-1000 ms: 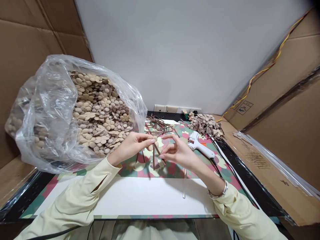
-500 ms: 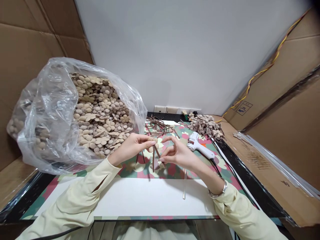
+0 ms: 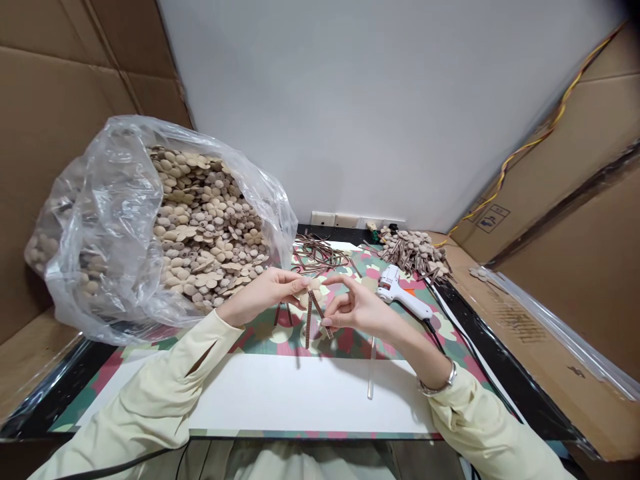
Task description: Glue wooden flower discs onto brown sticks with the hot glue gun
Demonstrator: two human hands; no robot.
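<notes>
Between thumb and fingers, my left hand point(image 3: 267, 293) pinches a beige flower-shaped piece point(image 3: 314, 291) with two brown strips point(image 3: 309, 321) hanging from it. My right hand point(image 3: 357, 308) is close on its right side; the forefinger reaches the flower's edge, while thumb and other fingers close on the lower end of the right strip. More brown strips point(image 3: 283, 315) show below my left hand. A white glue gun point(image 3: 407, 298) lies just right of my right hand.
A clear plastic bag point(image 3: 120, 200) full of flower pieces stands at the left. Loose brown strips point(image 3: 323, 253) lie behind the hands, flowers with strips point(image 3: 415, 253) at the back right. Cardboard point(image 3: 565, 300) flanks the table; white paper point(image 3: 300, 393) lies in front.
My right forefinger has come nearer to the flower piece and now meets its edge. The whole view has shifted slightly.
</notes>
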